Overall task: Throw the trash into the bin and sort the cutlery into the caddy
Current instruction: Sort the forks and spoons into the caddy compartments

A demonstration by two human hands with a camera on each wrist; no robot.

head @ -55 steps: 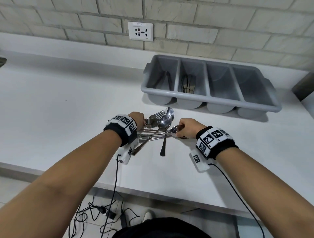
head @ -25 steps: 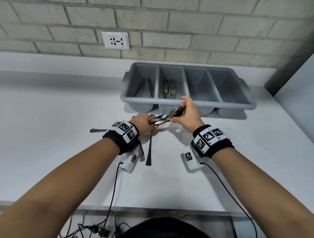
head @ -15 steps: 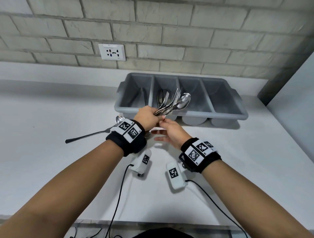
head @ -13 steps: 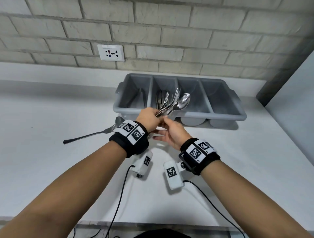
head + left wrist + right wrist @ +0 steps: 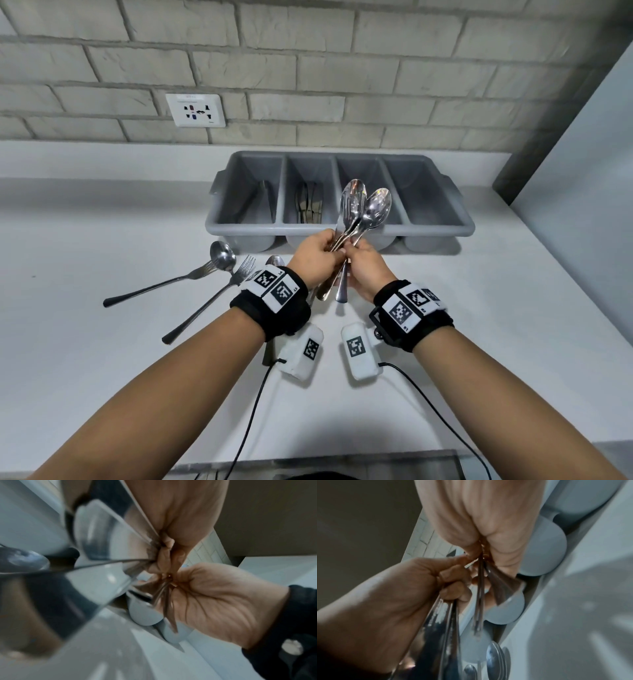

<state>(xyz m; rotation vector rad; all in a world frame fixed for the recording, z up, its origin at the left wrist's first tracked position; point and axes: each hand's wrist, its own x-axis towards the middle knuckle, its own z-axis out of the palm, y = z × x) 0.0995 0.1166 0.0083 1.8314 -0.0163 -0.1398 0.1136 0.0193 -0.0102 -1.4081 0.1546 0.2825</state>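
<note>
Seen from above, two bare forearms reach forward over a white worktop, each wrist wrapped in a black band with square printed markers. Just beyond the near edge, two small white boxes with cables hang below the wrists.

The left hand and the right hand meet in the middle of the worktop. Both have their fingers curled tightly round one bundle of cutlery. The handles point down between the hands; two spoon bowls and a flat blade rise above them. The wrist views show the same shared grip from beneath, blurred.

Left of the hands, a spoon and a fork lie flat on the worktop, handles angled toward the near left corner. Another spoon bowl peeks out behind the left wrist.

Farther back, near the far edge, sits a grey four-compartment caddy. Its two left compartments hold some cutlery. Behind it stands a pale brick wall with a socket.
</note>
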